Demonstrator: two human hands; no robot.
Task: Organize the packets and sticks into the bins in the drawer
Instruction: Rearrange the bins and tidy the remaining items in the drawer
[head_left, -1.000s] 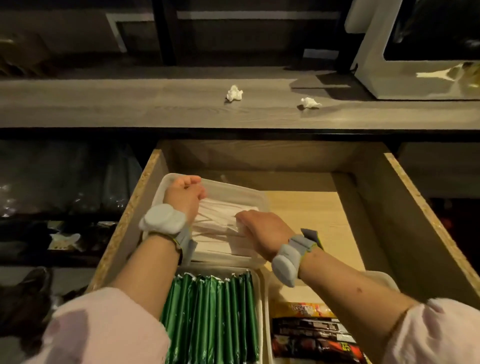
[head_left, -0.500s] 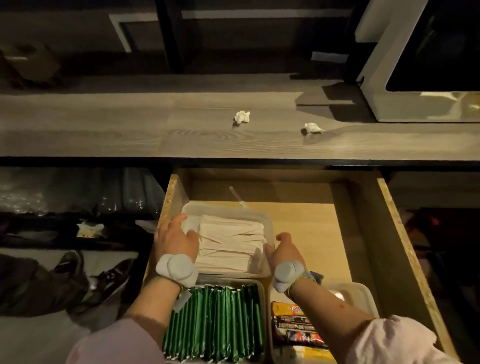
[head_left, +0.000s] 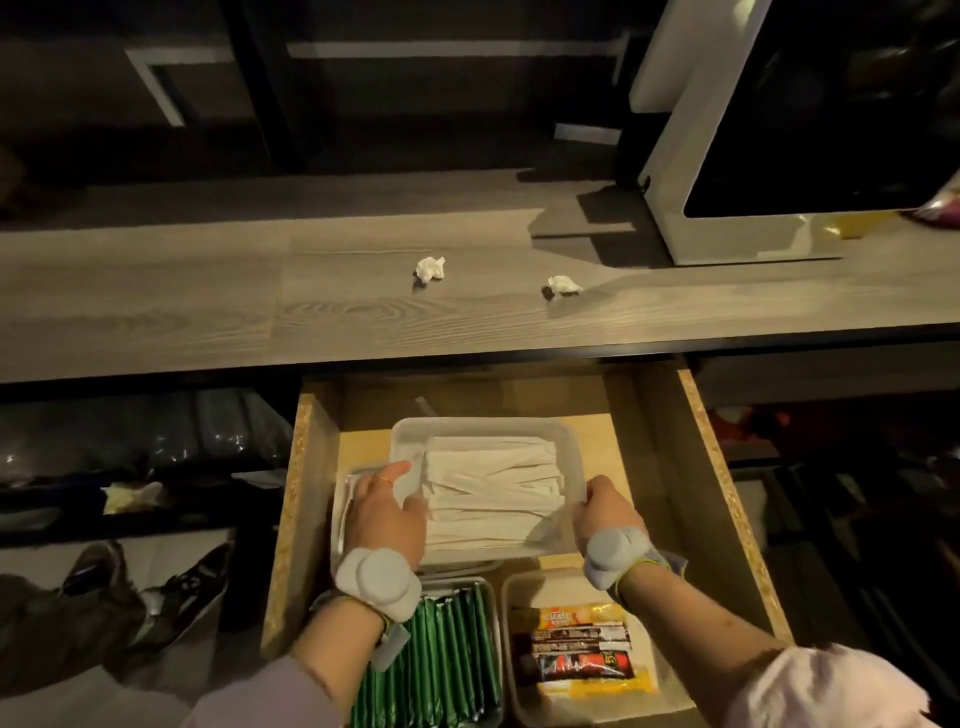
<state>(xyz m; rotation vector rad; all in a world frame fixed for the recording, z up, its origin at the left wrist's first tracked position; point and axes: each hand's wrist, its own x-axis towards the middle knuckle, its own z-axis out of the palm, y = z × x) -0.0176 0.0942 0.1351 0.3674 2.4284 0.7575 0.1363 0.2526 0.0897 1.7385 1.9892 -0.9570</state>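
Centre frame: we grip the clear plastic bin of white paper sticks, left hand and right hand clamped on its sides. Seating step, we judge; next, set it square in the wooden drawer.

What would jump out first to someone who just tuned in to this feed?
Both hands, the left hand and the right hand, grip the sides of a clear bin full of white paper-wrapped sticks in the middle of the open drawer. Nearer the person, a bin of green sticks sits beside one of coffee packets. Two crumpled paper bits lie on the counter above.
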